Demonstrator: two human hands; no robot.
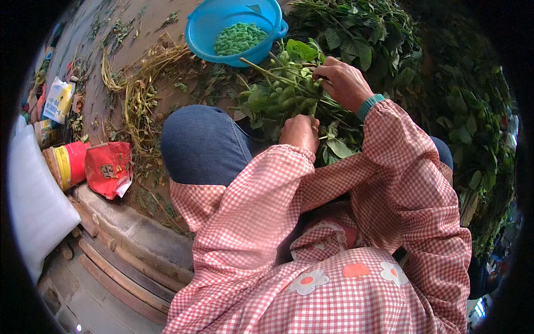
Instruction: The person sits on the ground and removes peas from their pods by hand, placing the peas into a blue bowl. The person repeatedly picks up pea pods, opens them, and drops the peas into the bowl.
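A bunch of leafy bean plants with green pods [288,94] lies across my lap, between my knees. My left hand [301,131] is closed around stems at the near side of the bunch. At its upper right, my right hand [344,81] has bent fingers at a stem among the pods; whether it grips a pod or the stem is hidden. Just beyond the bunch stands a blue plastic basin [200,31], tilted in view, with a heap of picked green pods [240,38] in it.
Piles of leafy plants [363,37] lie ahead and along the right. Stripped yellowish stems [137,79] and leaf litter cover the ground at left. A red packet [109,169], a white foam-like bundle [37,200] and wooden poles [125,271] lie beside a stone edge [133,225].
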